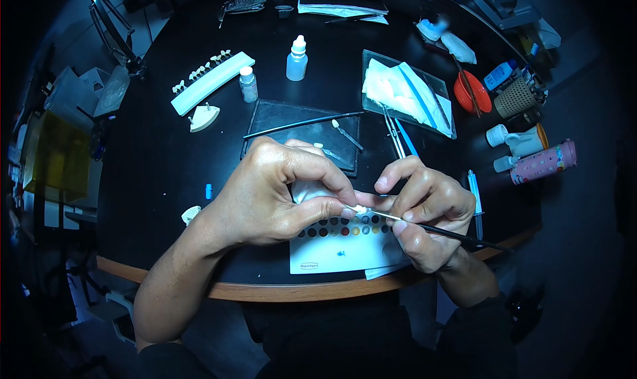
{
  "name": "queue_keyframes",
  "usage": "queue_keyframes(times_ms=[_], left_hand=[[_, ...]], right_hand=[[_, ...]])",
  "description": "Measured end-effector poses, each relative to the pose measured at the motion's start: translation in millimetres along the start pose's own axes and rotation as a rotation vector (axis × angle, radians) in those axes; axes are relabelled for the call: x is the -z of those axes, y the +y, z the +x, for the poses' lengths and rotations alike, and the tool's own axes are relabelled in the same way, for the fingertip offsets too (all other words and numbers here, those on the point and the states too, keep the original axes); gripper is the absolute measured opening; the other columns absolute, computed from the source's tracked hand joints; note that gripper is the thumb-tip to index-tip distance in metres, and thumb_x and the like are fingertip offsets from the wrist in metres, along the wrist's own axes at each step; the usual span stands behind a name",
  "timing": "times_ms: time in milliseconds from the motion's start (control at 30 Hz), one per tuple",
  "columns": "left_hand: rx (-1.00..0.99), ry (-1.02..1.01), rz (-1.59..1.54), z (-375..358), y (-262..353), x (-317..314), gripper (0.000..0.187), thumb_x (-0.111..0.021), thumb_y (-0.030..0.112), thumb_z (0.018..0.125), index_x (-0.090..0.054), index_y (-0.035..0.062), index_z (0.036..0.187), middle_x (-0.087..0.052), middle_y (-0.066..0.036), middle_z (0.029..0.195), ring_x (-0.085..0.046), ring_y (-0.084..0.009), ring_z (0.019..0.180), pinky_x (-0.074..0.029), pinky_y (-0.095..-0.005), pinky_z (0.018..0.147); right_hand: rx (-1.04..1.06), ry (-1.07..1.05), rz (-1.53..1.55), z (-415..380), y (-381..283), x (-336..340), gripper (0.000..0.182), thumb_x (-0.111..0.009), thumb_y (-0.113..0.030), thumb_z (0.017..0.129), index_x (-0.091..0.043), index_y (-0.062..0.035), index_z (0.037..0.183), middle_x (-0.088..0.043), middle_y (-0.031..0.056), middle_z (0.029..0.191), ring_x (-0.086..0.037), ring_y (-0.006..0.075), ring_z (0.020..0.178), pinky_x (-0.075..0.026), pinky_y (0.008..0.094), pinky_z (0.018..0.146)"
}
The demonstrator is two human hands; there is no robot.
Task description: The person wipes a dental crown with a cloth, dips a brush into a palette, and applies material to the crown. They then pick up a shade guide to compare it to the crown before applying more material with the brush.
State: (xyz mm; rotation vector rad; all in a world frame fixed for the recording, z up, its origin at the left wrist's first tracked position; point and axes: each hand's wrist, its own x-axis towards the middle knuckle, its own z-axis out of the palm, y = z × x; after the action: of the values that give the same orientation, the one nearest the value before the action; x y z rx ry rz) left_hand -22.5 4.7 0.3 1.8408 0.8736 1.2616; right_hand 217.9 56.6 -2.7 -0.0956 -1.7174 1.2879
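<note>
Between the thumb and index fingertips of my left hand (279, 186) is a small white dental crown (360, 209). White tissue (309, 192) shows beneath those fingers. My right hand (431, 203) grips a thin dark-handled brush (458, 236), its tip right at the crown. Below both hands lies a white palette (332, 258) with rows of coloured wells, partly covered by the fingers. Just beyond them is a dark slab (285, 111) bearing a long black brush (302, 125) and a small tooth-shaped sample on a stick (346, 135).
At the back left stand a shade guide holder (212, 83), a small glass bottle (248, 85) and a white-capped dropper bottle (296, 60). A glass plate with folded tissue (391, 87) and tweezers (394, 133) sit right. Farther right are an orange bowl (472, 92) and pink bottle (544, 162).
</note>
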Motion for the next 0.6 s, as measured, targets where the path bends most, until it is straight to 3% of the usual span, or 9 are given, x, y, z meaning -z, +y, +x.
queue_keyframes(times_ms=[600], left_hand=[[-0.010,0.002,0.016,0.0,1.1,0.4,0.010,-0.089,0.006,0.076,-0.081,0.0055,0.083,-0.080,-0.008,0.080,-0.071,-0.0142,0.072,-0.052,-0.0330,0.078]], right_hand=[[0.004,-0.009,-0.013,-1.1,1.2,-0.2,0.012,-0.068,0.006,0.076,-0.060,-0.0015,0.073,-0.066,0.0130,0.075,-0.070,0.0330,0.101,-0.069,0.0488,0.083]])
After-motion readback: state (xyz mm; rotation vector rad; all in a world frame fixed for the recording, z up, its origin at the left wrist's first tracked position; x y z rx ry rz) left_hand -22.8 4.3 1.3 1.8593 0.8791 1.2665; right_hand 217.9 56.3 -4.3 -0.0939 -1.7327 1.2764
